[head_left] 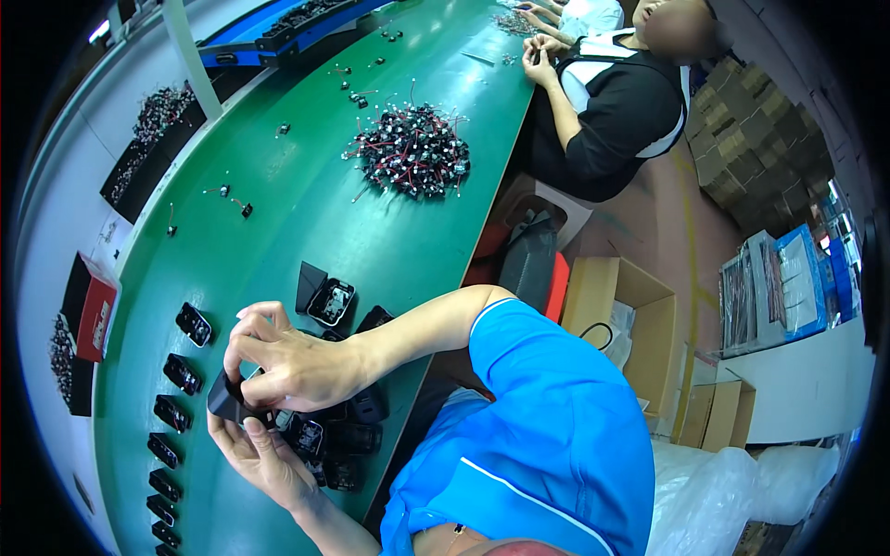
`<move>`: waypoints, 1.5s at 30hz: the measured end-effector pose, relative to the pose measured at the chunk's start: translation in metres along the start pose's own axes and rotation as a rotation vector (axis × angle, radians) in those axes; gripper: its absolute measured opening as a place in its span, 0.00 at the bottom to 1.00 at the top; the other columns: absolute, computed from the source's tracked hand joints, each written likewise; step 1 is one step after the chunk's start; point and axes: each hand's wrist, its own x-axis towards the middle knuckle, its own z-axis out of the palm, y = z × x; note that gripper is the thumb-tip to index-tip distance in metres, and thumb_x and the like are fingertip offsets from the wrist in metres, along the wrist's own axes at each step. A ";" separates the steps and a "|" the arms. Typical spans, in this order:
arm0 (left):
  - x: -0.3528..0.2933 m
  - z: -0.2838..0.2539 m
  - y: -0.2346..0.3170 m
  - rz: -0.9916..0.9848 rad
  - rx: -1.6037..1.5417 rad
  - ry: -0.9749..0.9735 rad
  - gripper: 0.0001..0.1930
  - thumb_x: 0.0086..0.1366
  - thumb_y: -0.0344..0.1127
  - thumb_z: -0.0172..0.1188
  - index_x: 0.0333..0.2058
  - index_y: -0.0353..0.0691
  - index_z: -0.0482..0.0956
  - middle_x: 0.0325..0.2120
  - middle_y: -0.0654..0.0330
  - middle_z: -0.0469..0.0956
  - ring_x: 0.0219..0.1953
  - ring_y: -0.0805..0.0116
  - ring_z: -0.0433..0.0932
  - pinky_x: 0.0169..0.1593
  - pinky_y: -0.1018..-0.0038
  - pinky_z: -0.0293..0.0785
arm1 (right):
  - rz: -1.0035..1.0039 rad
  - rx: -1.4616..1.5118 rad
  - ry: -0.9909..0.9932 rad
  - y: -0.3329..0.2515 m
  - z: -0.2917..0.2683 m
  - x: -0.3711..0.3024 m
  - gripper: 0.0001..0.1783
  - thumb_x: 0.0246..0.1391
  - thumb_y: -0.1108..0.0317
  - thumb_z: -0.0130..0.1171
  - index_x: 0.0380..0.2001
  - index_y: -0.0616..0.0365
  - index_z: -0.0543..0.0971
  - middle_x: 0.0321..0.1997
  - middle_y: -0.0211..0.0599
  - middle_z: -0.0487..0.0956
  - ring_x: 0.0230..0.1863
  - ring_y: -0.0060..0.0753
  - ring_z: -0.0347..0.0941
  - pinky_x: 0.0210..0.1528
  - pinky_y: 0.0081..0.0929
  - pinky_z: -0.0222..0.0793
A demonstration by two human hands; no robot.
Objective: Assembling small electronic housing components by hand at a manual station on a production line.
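A black plastic housing (225, 398) is held over the green table, between my two hands. My left hand (264, 459) grips it from below, with the fingers under it and the thumb at its near side. From above, my right hand (301, 371) closes curled fingers on the same piece; the fingertips partly hide its inside. Beneath and beside my hands lies a cluster of black housings (350, 437), some with parts inside. Just beyond my right hand sits an open black housing (332, 301) with pale parts in it and a dark panel standing at its side.
Several filled black housings (171, 413) form a row left of my hands. A heap of small wired parts (417, 153) lies farther up the green table (287, 213). A red box (95, 320) stands at the left edge. Beyond, a co-worker in black (612, 130) sits at the table.
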 end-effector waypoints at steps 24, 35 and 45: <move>0.002 -0.015 -0.005 -0.148 -0.434 0.076 0.18 0.70 0.34 0.57 0.55 0.34 0.69 0.48 0.55 0.74 0.45 0.73 0.75 0.49 0.79 0.72 | -0.050 -0.093 -0.421 -0.008 -0.010 0.024 0.16 0.35 0.63 0.70 0.32 0.47 0.79 0.61 0.31 0.69 0.58 0.37 0.60 0.64 0.47 0.43; 0.034 -0.075 -0.028 0.149 0.338 0.304 0.13 0.68 0.30 0.55 0.50 0.36 0.75 0.44 0.56 0.78 0.46 0.68 0.76 0.50 0.74 0.73 | 0.173 -0.525 -1.019 0.151 0.050 0.087 0.16 0.42 0.57 0.68 0.34 0.51 0.79 0.58 0.33 0.70 0.59 0.40 0.57 0.65 0.49 0.43; 0.035 -0.070 -0.043 0.119 0.412 0.277 0.10 0.67 0.29 0.56 0.46 0.37 0.78 0.42 0.58 0.79 0.43 0.70 0.77 0.48 0.75 0.73 | 0.190 -0.516 -1.063 0.162 0.062 0.083 0.21 0.43 0.53 0.70 0.40 0.49 0.80 0.62 0.32 0.69 0.62 0.40 0.57 0.67 0.49 0.43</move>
